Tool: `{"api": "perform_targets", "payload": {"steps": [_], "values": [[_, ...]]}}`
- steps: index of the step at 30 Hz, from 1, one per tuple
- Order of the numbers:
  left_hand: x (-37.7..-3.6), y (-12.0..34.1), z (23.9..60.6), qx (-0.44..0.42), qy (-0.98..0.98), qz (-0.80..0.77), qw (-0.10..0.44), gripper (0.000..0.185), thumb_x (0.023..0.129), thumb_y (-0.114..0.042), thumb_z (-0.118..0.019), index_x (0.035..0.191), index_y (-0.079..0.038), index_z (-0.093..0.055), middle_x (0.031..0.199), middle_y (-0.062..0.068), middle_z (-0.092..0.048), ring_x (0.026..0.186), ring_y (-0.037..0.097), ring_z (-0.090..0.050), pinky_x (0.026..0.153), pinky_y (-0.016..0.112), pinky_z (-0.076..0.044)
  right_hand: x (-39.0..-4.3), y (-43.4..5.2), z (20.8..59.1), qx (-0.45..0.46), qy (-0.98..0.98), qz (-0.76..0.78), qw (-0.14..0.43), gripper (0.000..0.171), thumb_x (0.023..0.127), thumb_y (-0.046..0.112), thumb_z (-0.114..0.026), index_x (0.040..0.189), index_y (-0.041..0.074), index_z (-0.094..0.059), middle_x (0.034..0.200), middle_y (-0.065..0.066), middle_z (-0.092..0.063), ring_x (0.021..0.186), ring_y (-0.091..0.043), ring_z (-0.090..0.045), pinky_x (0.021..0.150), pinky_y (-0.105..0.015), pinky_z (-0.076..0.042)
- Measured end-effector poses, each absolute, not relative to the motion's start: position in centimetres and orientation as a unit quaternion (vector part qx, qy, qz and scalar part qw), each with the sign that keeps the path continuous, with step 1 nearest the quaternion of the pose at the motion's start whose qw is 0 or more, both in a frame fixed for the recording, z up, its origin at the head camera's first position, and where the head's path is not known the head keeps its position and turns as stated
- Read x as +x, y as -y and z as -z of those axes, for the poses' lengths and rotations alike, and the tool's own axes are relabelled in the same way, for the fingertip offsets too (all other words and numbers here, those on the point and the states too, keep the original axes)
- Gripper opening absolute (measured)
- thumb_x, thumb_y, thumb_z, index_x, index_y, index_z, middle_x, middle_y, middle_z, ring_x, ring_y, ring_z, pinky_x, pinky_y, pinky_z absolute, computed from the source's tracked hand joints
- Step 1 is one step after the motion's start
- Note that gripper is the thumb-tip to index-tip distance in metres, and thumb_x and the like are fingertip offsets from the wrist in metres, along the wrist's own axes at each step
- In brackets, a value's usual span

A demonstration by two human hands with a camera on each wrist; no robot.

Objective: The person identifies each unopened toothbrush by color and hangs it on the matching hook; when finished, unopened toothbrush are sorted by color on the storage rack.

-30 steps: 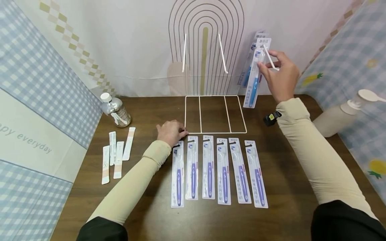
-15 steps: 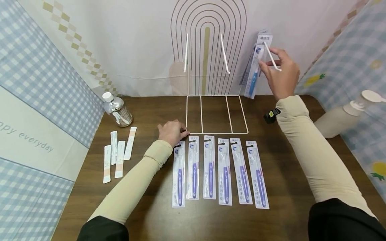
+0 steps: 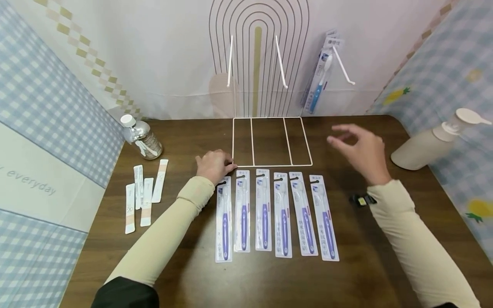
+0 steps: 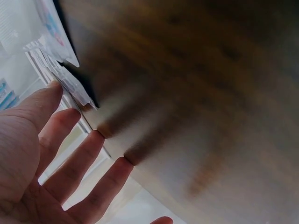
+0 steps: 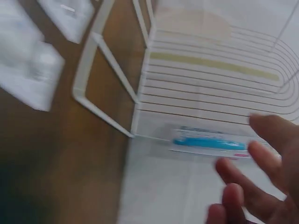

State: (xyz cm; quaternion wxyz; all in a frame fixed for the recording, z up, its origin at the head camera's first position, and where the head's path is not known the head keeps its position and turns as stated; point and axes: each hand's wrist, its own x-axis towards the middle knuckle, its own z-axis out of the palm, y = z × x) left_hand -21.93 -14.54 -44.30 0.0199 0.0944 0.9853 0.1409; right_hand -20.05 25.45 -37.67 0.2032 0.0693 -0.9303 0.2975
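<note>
My left hand (image 3: 212, 166) rests beside the front left corner of a white wire rack (image 3: 283, 165). In the left wrist view its fingers (image 4: 77, 168) are spread, with tips at the tabletop and wire. My right hand (image 3: 362, 150) is in the air right of the rack, holding nothing, thumb and fingers apart. Behind it, blister-packed blue toothbrushes (image 3: 318, 87) hang on the rack's right hook (image 3: 344, 66), overlapping each other. The left hook (image 3: 230, 62) and middle hook (image 3: 281, 62) carry nothing. Several packaged purple toothbrushes (image 3: 284, 222) lie in a row before the rack.
Several slim white sachets (image 3: 147, 201) lie on the wooden table (image 3: 254, 282) at left. A clear bottle with a white cap (image 3: 143, 139) stands behind them. At right stands a beige pump bottle (image 3: 423, 149). Printed cloth walls enclose the table's back and sides.
My right hand has let go of the front blue toothbrush pack, now hanging farther back on the right hook. The hand has drawn down and toward me. My left hand stays at the rack corner.
</note>
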Motion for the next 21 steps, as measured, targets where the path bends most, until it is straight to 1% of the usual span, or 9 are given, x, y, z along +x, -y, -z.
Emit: {"api": "perform_targets", "payload": {"steps": [3, 7, 10, 15, 21], "values": [[-22.0, 14.5, 44.1, 0.098, -0.984, -0.145, 0.021, 0.023, 0.098, -0.044, -0.076, 0.106, -0.024, -0.083, 0.121, 0.002, -0.075, 0.114, 0.037, -0.068, 0.1, 0.071, -0.04, -17.7, -26.1, 39.6, 0.077, 0.948, -0.284, 0.121, 0.038, 0.094, 0.04, -0.082, 0.125, 0.018, -0.077, 0.095, -0.005, -0.078, 0.066, -0.018, -0.062, 0.057, -0.032, -0.041], [-21.9, 14.7, 44.2, 0.094, -0.984, -0.148, 0.027, 0.023, 0.098, -0.043, -0.076, 0.105, -0.023, -0.082, 0.121, 0.002, -0.075, 0.114, 0.037, -0.068, 0.1, 0.071, -0.04, -15.1, -26.3, 41.7, 0.085, 0.957, -0.277, 0.016, 0.041, 0.097, 0.041, -0.079, 0.127, 0.014, -0.076, 0.09, -0.002, -0.074, 0.066, -0.018, -0.057, 0.059, -0.035, -0.042], [-21.7, 14.9, 44.4, 0.092, -0.984, -0.15, 0.026, 0.023, 0.098, -0.043, -0.077, 0.103, -0.022, -0.081, 0.122, 0.002, -0.075, 0.114, 0.038, -0.067, 0.098, 0.07, -0.04, -13.6, -26.2, 42.9, 0.076, 0.958, -0.275, -0.035, 0.044, 0.096, 0.042, -0.079, 0.129, 0.014, -0.075, 0.085, 0.0, -0.07, 0.067, -0.017, -0.054, 0.062, -0.035, -0.041], [-21.8, 14.9, 44.5, 0.095, -0.984, -0.151, 0.025, 0.023, 0.098, -0.044, -0.076, 0.105, -0.022, -0.081, 0.123, 0.003, -0.074, 0.114, 0.038, -0.067, 0.097, 0.069, -0.041, -12.3, -26.1, 44.3, 0.065, 0.956, -0.277, -0.074, 0.05, 0.094, 0.041, -0.082, 0.133, 0.011, -0.072, 0.079, 0.002, -0.065, 0.065, -0.017, -0.053, 0.063, -0.035, -0.041], [-22.0, 14.6, 44.3, 0.094, -0.983, -0.154, 0.02, 0.023, 0.098, -0.044, -0.076, 0.105, -0.023, -0.083, 0.119, 0.002, -0.075, 0.112, 0.038, -0.068, 0.096, 0.067, -0.042, -12.1, -26.2, 45.4, 0.075, 0.953, -0.285, -0.069, 0.05, 0.093, 0.036, -0.083, 0.133, 0.01, -0.071, 0.076, 0.002, -0.063, 0.062, -0.017, -0.052, 0.062, -0.035, -0.041]]}}
